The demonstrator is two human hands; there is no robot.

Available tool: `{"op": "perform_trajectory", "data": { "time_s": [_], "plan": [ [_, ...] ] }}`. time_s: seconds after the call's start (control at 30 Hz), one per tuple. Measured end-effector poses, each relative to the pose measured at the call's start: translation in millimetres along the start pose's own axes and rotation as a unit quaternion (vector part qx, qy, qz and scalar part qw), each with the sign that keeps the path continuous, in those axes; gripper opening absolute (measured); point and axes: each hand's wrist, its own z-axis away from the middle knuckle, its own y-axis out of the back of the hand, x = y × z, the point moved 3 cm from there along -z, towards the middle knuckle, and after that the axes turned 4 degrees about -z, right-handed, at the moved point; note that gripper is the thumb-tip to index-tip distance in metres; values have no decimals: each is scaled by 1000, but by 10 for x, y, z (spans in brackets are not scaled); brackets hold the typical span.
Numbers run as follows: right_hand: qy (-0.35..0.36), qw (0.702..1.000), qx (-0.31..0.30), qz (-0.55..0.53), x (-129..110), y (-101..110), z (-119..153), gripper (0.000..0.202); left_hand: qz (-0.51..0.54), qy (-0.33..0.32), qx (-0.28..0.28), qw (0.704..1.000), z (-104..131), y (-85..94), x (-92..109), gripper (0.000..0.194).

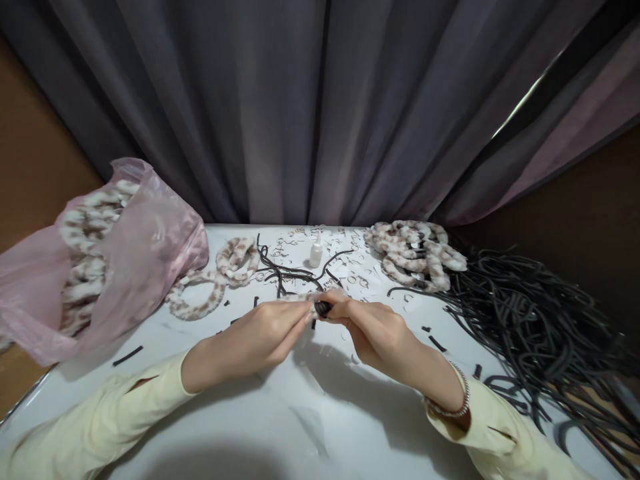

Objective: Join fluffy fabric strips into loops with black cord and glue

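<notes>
Both hands meet over the middle of the white table (pixel 295 413). Between them is a fluffy white and brown ring (pixel 299 297), partly hidden behind the fingers, with a dark coiled end (pixel 323 308) showing at the fingertips. My left hand (pixel 263 331) is closed on the fluffy ring, just left of the dark end. My right hand (pixel 376 331) pinches at the dark end from the right. Just beyond the hands lie thin black cords (pixel 295 272) and a small white bottle (pixel 315 253), which stands upright.
A pink plastic bag (pixel 150 233) of fluffy rings sits at the left, with two loose rings (pixel 197 294) beside it. More fluffy rings (pixel 415 253) are piled at the back right. A large tangle of black cords (pixel 530 320) covers the right edge. Small scraps (pixel 128 355) are scattered about.
</notes>
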Motion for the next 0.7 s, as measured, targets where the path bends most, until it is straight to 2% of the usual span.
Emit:
{"op": "perform_trajectory", "data": {
  "time_s": [0.17,0.33,0.57,0.7],
  "plan": [
    [-8,1000,27,13,-54,-43,-35,24,-95,-59,14,994,27,-28,75,24],
    [-51,997,45,-21,-65,-102,-37,23,-173,-80,19,981,44,-54,146,24],
    [-79,995,14,-57,-49,-124,-8,24,-211,-100,2,972,64,-90,163,21],
    [-74,997,-27,-23,-47,-131,11,23,-173,-64,-7,983,35,-68,124,22]
  ]
}}
